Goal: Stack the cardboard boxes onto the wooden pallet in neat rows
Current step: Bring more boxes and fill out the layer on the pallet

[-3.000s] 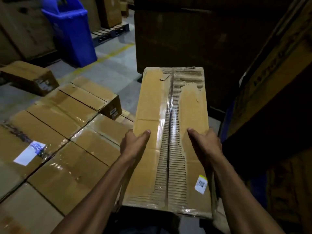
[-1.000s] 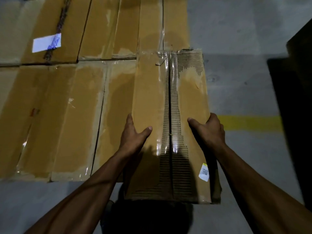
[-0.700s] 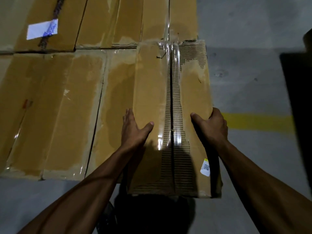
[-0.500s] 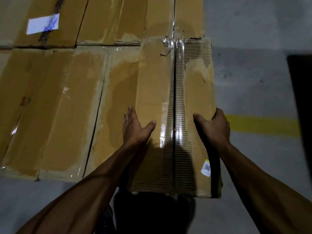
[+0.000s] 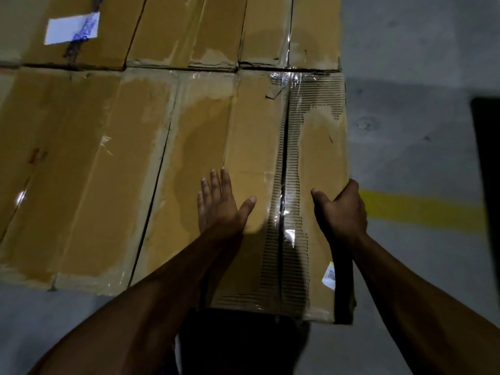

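You're setting the box (image 5: 292, 190) at the row's right end, long axis pointing away from you. R hand (image 5: 342, 212) gripping its right edge, L hand (image 5: 220, 207) flat, fingers straight, on its left edge.

Tan cardboard boxes (image 5: 113, 169), ribbed torn box top (image 5: 316, 147), white label (image 5: 71, 27), yellow floor stripe (image 5: 422, 209), grey floor (image 5: 422, 63)

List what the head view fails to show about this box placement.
- Wooden pallet: head view, covered by the stacked boxes.
- Right hand fingertips: curl over the box right edge.
- Small sticker print: too small.
- Box's near bottom edge: in shadow, seating unclear.
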Demonstrator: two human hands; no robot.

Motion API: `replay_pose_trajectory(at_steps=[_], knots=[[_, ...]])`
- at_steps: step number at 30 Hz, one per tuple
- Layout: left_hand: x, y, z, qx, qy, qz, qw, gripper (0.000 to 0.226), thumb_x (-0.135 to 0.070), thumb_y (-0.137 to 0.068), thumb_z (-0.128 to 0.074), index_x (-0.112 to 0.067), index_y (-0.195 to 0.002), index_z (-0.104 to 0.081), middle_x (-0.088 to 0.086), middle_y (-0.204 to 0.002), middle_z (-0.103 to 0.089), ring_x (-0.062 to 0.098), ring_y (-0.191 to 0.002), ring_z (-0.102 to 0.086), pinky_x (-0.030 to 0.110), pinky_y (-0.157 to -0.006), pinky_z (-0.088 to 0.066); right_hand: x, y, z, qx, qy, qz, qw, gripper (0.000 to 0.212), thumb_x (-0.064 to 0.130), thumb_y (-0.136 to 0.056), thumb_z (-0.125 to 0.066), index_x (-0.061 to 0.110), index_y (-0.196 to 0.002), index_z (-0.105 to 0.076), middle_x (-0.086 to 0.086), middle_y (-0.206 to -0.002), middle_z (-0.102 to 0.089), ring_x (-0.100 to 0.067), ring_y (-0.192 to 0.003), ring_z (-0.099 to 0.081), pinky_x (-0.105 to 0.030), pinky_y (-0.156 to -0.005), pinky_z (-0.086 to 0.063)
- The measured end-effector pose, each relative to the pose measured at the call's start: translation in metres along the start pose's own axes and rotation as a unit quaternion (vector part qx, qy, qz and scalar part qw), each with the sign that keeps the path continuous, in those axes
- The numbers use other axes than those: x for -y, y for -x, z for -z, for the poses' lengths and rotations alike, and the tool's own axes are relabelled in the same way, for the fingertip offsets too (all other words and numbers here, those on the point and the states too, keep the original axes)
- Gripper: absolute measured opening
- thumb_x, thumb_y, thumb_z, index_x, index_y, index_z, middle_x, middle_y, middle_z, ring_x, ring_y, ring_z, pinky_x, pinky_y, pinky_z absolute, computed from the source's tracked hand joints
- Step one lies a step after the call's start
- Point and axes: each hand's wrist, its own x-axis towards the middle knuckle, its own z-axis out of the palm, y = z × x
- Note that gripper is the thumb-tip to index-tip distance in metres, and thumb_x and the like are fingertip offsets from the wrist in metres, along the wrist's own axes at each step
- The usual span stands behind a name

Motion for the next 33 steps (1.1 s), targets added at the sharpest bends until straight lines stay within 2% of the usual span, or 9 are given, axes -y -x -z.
replay_pose_trajectory(at_steps=[4, 8, 14, 17, 19, 23, 26, 28, 33], knots=[[-0.002, 0.001, 0.011, 0.045, -0.041, 0.002, 0.998, 0.095, -0.069, -0.094, -0.037, -0.023, -0.156, 0.018, 0.004, -0.164, 0.020, 0.026, -0.151, 0.018, 0.044, -0.120, 0.006, 0.001, 0.008, 0.003, 0.010, 0.032, 0.020, 0.999, 0.088, 0.060, -0.090, -0.057, 0.016, -0.155, -0.017, -0.010, -0.158, -0.030, -0.035, -0.141, -0.034, -0.055, -0.110, -0.036], [0.006, 0.014, 0.024, 0.074, -0.095, -0.033, 0.992, 0.089, -0.066, -0.096, -0.035, -0.022, -0.157, 0.013, 0.003, -0.165, 0.016, 0.024, -0.152, 0.012, 0.043, -0.122, -0.002, -0.011, 0.047, 0.004, 0.024, 0.160, 0.103, 0.981, 0.079, 0.053, -0.101, -0.040, 0.014, -0.160, -0.002, -0.009, -0.168, 0.005, -0.029, -0.153, -0.005, -0.052, -0.119, -0.021], [0.041, 0.072, 0.026, 0.124, -0.135, -0.114, 0.976, 0.092, -0.068, -0.094, -0.040, -0.020, -0.158, 0.006, 0.009, -0.166, 0.008, 0.027, -0.153, 0.002, 0.041, -0.122, -0.010, -0.051, 0.114, 0.010, 0.107, 0.280, 0.159, 0.941, 0.090, 0.067, -0.097, -0.031, 0.012, -0.160, 0.001, -0.012, -0.166, 0.018, -0.030, -0.153, 0.016, -0.048, -0.122, -0.008], [0.065, 0.102, 0.018, 0.103, -0.147, -0.162, 0.970, 0.097, -0.077, -0.090, -0.032, -0.008, -0.157, -0.018, 0.019, -0.163, -0.017, 0.035, -0.149, -0.023, 0.047, -0.116, -0.030, -0.060, 0.134, 0.016, 0.141, 0.326, 0.164, 0.920, 0.116, 0.089, -0.075, -0.017, 0.012, -0.160, 0.001, -0.016, -0.166, 0.016, -0.033, -0.153, 0.015, -0.049, -0.122, -0.009], [0.082, 0.113, 0.013, 0.107, -0.169, -0.195, 0.960, 0.105, -0.082, -0.087, -0.024, 0.003, -0.146, -0.040, 0.026, -0.150, -0.041, 0.043, -0.134, -0.047, 0.052, -0.100, -0.050, -0.064, 0.145, 0.017, 0.152, 0.347, 0.167, 0.910, 0.128, 0.095, -0.061, -0.011, 0.015, -0.160, 0.003, -0.016, -0.165, 0.017, -0.034, -0.153, 0.015, -0.051, -0.122, -0.008], [0.107, 0.122, 0.014, 0.137, -0.258, -0.246, 0.924, 0.109, -0.081, -0.074, -0.039, 0.006, -0.141, -0.046, 0.028, -0.144, -0.048, 0.043, -0.126, -0.055, 0.049, -0.089, -0.055, -0.066, 0.159, 0.012, 0.169, 0.369, 0.158, 0.900, 0.133, 0.097, -0.064, -0.040, 0.019, -0.159, 0.011, -0.015, -0.163, 0.025, -0.035, -0.151, 0.020, -0.055, -0.122, -0.002], [0.111, 0.127, 0.017, 0.062, -0.257, -0.314, 0.912, 0.069, -0.039, -0.091, -0.062, 0.004, -0.143, -0.046, 0.026, -0.148, -0.044, 0.038, -0.130, -0.054, 0.047, -0.094, -0.055, -0.065, 0.161, 0.008, 0.160, 0.375, 0.159, 0.899, 0.130, 0.088, -0.070, -0.054, 0.018, -0.159, 0.010, -0.017, -0.163, 0.024, -0.037, -0.151, 0.019, -0.057, -0.121, -0.004], [0.111, 0.127, 0.016, 0.025, -0.242, -0.340, 0.909, 0.072, -0.032, -0.086, -0.074, 0.003, -0.143, -0.047, 0.022, -0.150, -0.044, 0.034, -0.133, -0.051, 0.043, -0.101, -0.050, -0.064, 0.160, 0.007, 0.155, 0.380, 0.157, 0.899, 0.131, 0.087, -0.069, -0.056, 0.017, -0.159, 0.009, -0.017, -0.164, 0.022, -0.038, -0.151, 0.017, -0.057, -0.120, -0.005], [0.115, 0.118, 0.018, 0.036, -0.258, -0.377, 0.889, 0.065, -0.020, -0.083, -0.060, 0.005, -0.141, -0.047, 0.025, -0.148, -0.045, 0.034, -0.130, -0.054, 0.041, -0.103, -0.047, -0.064, 0.158, 0.005, 0.147, 0.375, 0.151, 0.903, 0.132, 0.086, -0.068, -0.059, 0.018, -0.159, 0.007, -0.016, -0.164, 0.021, -0.037, -0.152, 0.017, -0.057, -0.121, -0.006]])
